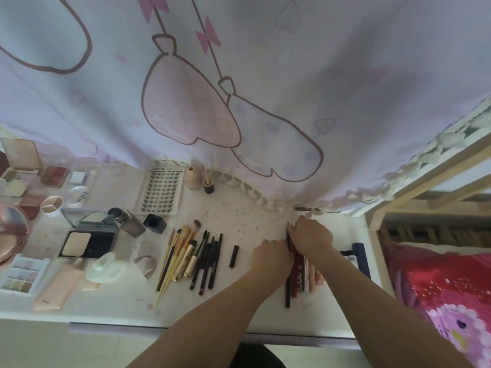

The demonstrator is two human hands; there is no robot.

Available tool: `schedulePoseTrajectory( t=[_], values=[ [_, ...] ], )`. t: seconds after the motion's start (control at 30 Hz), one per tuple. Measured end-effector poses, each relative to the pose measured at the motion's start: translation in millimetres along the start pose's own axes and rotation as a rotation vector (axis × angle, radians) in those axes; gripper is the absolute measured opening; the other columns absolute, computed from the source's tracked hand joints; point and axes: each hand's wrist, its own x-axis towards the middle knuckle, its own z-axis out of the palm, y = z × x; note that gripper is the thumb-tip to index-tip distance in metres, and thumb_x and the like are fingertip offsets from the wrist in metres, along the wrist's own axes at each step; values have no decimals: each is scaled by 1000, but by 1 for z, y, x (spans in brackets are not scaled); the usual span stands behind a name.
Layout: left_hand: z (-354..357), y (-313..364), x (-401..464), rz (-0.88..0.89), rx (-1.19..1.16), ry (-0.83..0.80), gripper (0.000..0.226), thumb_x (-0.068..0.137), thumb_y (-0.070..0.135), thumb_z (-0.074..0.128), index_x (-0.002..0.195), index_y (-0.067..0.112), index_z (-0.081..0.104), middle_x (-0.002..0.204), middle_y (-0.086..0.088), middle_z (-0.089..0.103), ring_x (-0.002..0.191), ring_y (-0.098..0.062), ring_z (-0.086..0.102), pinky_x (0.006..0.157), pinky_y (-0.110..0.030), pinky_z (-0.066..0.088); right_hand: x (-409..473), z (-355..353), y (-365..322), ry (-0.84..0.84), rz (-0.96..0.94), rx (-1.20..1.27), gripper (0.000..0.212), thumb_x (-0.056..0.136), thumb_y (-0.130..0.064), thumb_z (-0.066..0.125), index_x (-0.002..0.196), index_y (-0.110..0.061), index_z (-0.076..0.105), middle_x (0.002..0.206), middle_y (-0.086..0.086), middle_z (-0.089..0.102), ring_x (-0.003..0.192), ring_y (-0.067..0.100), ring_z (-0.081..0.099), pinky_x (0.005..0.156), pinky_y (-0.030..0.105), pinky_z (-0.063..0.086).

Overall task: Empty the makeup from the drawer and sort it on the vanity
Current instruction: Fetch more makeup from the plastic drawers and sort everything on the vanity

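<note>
1. I saw my left hand (271, 254) resting knuckles-up on the white vanity (239, 213), fingers curled down against the left edge of a row of lip pencils and tubes (301, 274); whether it actually gripped one, I could not tell.
2. My right hand (310, 235) sat just beyond and to the right of the left hand, its fingers pinching the top of a thin dark pencil (288, 261) at the row's left edge.
3. That row lay directly under both hands, running back toward my wrists, the pieces touching side by side.
4. A short black tube (233, 256) lay alone just left of my left hand.
5. Further left sat a fan of brushes and dark liners (191, 257), packed close together.
6. Well left of the hands were a lash tray (162, 191), a black compact (89, 243), open, and an eyeshadow palette (22, 273).
7. A dark blue object (358, 258) lay just right of my right forearm.
8. A pink-printed curtain (239, 88) hung behind the vanity, beyond both hands.
</note>
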Motion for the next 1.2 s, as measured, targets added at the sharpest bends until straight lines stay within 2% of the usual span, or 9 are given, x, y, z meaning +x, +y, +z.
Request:
schedulePoseTrajectory(
  t=[0.2,0.3,0.47,0.57,0.67,0.8,0.97,1.1,1.2],
  values=[
    [0,-7,6,-93,-43,-31,27,98,30,34,104,13,54,104,-7,61,94,-24,57,70,-32,37,5,6,-16,-2,-44,70,28,93,-34,41,99,-13,59,90,3,65,80,22,60,61,28,38],
    [-3,-17,2,-126,-67,-52,26,98,27,34,105,12,54,106,-8,61,95,-25,59,72,-32,40,3,2,-26,-38,-51,146,20,89,-32,45,85,-14,54,86,4,63,72,20,52,62,27,37],
    [-3,-29,-12,-127,7,-129,25,99,25,35,107,11,53,108,-8,62,94,-25,61,65,-29,37,-5,4,-34,-136,-2,192,30,94,-37,41,86,-12,53,89,6,60,81,23,55,70,30,42],
    [-7,-35,-25,-131,-64,-141,22,97,24,36,102,10,53,101,-7,64,80,-22,59,54,-27,32,-10,4,-38,-190,10,256,37,96,-36,39,91,-6,59,84,7,55,86,25,56,72,29,41],
    [-18,-46,-41,-93,-131,-123,18,96,27,39,94,13,50,94,-8,64,69,-20,50,54,-28,34,-16,5,-48,-269,17,478,39,97,-35,42,90,-2,62,74,7,55,67,19,52,58,26,38],
    [-43,-65,-61,-4,-337,-174,23,98,28,39,84,11,48,84,-12,60,69,-25,53,51,-27,36,-27,1,-57,-309,143,891,31,95,-27,47,74,-8,60,56,2,43,43,13,36,38,19,26],
    [-70,-78,-69,101,-448,-263,26,100,27,38,83,9,49,72,0,49,60,-13,44,52,-25,35,-41,-1,-62,-352,296,1194,29,94,-22,51,70,-6,59,43,-4,34,33,8,27,34,14,17],
    [-68,-99,-90,180,-390,-473,25,99,33,39,84,17,52,74,5,50,62,-8,47,57,-21,37,-46,5,-45,-252,453,1358,29,96,-21,48,70,-11,54,54,-2,38,34,7,32,29,14,22],
    [-51,-125,-116,66,-493,-457,22,98,34,42,80,23,50,73,7,52,63,-5,49,61,-19,42,-45,-5,-10,-214,444,1440,27,97,-20,49,72,-11,55,52,-4,39,35,5,32,28,15,23]
  ],
)
